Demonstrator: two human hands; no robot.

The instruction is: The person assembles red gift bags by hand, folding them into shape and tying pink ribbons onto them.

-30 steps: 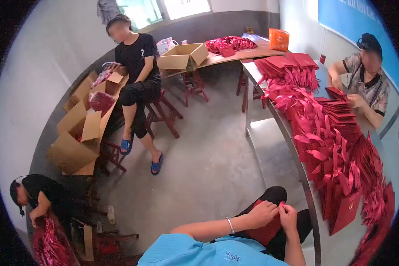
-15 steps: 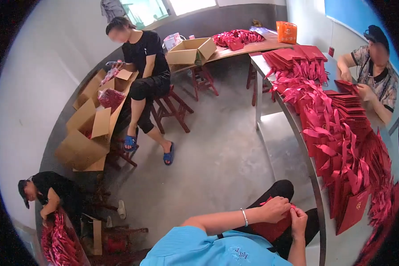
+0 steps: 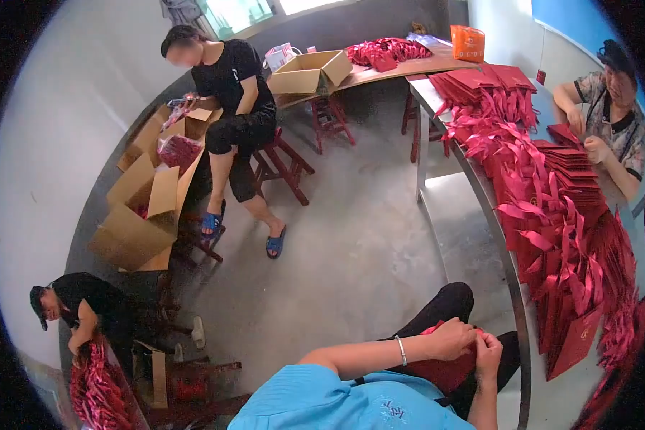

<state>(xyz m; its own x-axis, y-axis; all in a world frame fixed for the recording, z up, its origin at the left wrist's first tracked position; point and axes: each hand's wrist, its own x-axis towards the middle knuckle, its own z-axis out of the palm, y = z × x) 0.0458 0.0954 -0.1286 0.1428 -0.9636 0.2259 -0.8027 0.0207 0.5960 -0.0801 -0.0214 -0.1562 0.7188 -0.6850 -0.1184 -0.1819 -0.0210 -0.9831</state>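
Note:
A dark red paper bag [image 3: 444,373] lies across my lap, partly covered by my hands and forearms. At its upper edge, my left hand [image 3: 453,340], with a bracelet at the wrist, is closed with fingers bent. My right hand [image 3: 489,352] is pinched close beside it, at the same edge of the bag. A bit of bright red ribbon [image 3: 431,328] shows next to my left hand. What exactly lies between the fingertips is too small to make out.
A long table [image 3: 505,251] on my right bears stacked red bags [image 3: 552,287] with pink ribbon handles. A co-worker [image 3: 613,122] handles a bag across it. Another person sits by open cartons [image 3: 132,236]; a third bends over red ribbons [image 3: 100,387]. Stools [image 3: 283,165] stand around.
The view has tilted slightly. My two hands stay together at the bag's upper edge, with small finger movements; the right hand has turned a little. The bag remains on my lap.

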